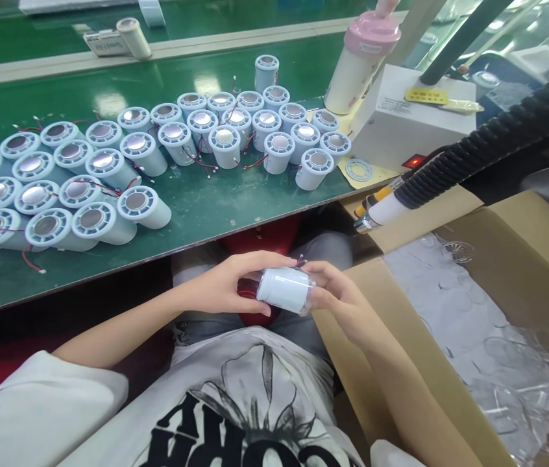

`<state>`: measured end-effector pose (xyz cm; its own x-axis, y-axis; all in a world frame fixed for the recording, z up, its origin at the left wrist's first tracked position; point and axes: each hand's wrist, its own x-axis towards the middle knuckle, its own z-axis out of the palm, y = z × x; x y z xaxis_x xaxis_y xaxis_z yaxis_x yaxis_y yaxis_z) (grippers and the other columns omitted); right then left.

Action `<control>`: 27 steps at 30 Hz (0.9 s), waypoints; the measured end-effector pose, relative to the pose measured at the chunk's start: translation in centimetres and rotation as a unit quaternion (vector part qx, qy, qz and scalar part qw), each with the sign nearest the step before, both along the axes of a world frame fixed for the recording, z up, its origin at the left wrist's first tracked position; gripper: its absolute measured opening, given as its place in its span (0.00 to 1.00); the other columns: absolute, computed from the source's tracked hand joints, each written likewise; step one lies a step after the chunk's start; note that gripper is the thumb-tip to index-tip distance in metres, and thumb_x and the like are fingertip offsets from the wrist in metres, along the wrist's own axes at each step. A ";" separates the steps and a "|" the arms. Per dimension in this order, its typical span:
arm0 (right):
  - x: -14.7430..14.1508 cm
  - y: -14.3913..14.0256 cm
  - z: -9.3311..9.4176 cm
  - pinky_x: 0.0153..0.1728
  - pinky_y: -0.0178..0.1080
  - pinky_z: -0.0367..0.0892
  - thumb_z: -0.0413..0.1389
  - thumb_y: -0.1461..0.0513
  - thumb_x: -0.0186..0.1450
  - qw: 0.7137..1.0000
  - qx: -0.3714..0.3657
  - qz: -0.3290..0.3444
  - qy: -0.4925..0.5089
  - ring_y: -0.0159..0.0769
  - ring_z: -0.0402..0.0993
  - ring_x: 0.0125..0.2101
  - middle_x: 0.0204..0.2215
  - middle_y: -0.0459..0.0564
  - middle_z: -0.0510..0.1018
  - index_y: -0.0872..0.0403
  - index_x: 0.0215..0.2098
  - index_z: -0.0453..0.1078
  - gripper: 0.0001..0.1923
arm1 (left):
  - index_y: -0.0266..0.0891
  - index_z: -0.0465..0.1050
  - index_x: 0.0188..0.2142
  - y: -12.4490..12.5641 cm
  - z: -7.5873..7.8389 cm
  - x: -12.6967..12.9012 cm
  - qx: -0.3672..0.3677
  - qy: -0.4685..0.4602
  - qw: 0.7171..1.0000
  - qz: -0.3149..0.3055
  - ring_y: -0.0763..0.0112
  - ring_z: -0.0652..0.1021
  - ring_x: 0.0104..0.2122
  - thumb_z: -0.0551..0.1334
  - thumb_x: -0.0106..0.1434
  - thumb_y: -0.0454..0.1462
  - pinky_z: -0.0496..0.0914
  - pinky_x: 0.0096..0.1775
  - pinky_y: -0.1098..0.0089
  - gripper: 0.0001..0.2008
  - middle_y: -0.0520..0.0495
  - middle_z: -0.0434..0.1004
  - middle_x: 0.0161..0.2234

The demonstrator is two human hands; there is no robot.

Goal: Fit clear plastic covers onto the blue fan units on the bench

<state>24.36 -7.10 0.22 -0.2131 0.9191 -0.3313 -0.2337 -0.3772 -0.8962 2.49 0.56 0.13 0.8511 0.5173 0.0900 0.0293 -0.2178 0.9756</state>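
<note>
Above my lap, both hands meet on a light blue plastic cylinder [284,288] that lies roughly sideways. My left hand [230,282] grips its left end, thumb below and fingers along the top. At the other end, my right hand [335,295] has its fingers and thumb closed around a clear plastic rim [307,299]. Short dark wires with a small connector [300,261] stick up by the right fingertips. Beyond my hands, similar cylinders with round metal discs [137,202] stand in rows on the green table [206,214], many with red and black wires.
To my right, an open cardboard box [352,350] holds clear plastic parts [508,415]. A black corrugated hose [488,130] crosses above it. A white device [411,107] with a red-lit switch and a pink-lidded cup [362,58] stand at the table's right.
</note>
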 end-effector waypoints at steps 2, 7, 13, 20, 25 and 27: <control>-0.1 0.1 -0.1 0.25 0.31 0.74 0.62 0.53 0.58 1.000 -0.017 -0.004 0.009 0.28 0.74 0.25 0.29 0.43 0.76 0.53 0.41 0.65 0.19 | 0.48 0.60 0.61 0.0 -0.1 -0.1 0.011 0.001 1.000 -0.002 0.57 0.67 0.59 0.69 0.53 0.34 0.69 0.55 0.61 0.37 0.40 0.64 0.60; -0.5 0.1 -0.4 0.21 0.30 0.72 0.60 0.45 0.57 0.997 -0.076 -0.001 0.023 0.31 0.75 0.21 0.21 0.43 0.76 0.54 0.38 0.62 0.24 | 0.46 0.60 0.61 0.0 -0.2 -0.2 0.018 -0.001 1.000 -0.006 0.58 0.67 0.59 0.70 0.53 0.34 0.67 0.56 0.61 0.37 0.40 0.64 0.60; -0.9 0.0 -0.6 0.14 0.26 0.66 0.58 0.39 0.54 0.989 -0.138 0.012 0.057 0.29 0.73 0.15 0.15 0.42 0.75 0.53 0.33 0.60 0.28 | 0.47 0.62 0.60 0.0 -0.3 0.0 0.009 -0.023 1.000 -0.012 0.57 0.67 0.59 0.70 0.52 0.33 0.68 0.55 0.61 0.36 0.39 0.63 0.60; -1.2 0.4 -0.7 0.11 0.25 0.62 0.45 0.44 0.66 0.978 -0.184 0.035 0.087 0.29 0.71 0.13 0.17 0.49 0.76 0.55 0.35 0.62 0.23 | 0.48 0.63 0.59 0.1 -0.2 0.1 -0.054 -0.038 0.998 -0.009 0.56 0.67 0.59 0.71 0.49 0.30 0.67 0.55 0.61 0.38 0.40 0.63 0.61; -0.7 0.6 -1.9 0.11 0.24 0.60 0.37 0.50 0.71 0.974 -0.193 -0.033 0.115 0.27 0.68 0.12 0.18 0.52 0.78 0.57 0.38 0.65 0.23 | 0.47 0.59 0.61 1.8 -1.7 2.0 -0.195 -0.049 0.980 -0.006 0.55 0.69 0.58 0.71 0.48 0.27 0.67 0.56 0.58 0.43 0.37 0.64 0.61; -0.1 0.9 -2.9 0.11 0.25 0.60 0.38 0.50 0.71 0.969 -0.184 -0.087 0.140 0.27 0.67 0.12 0.19 0.52 0.78 0.58 0.37 0.67 0.24 | 0.46 0.61 0.61 3.1 -2.6 3.7 -0.233 -0.062 0.970 -0.016 0.54 0.69 0.58 0.72 0.46 0.27 0.67 0.55 0.58 0.43 0.35 0.63 0.61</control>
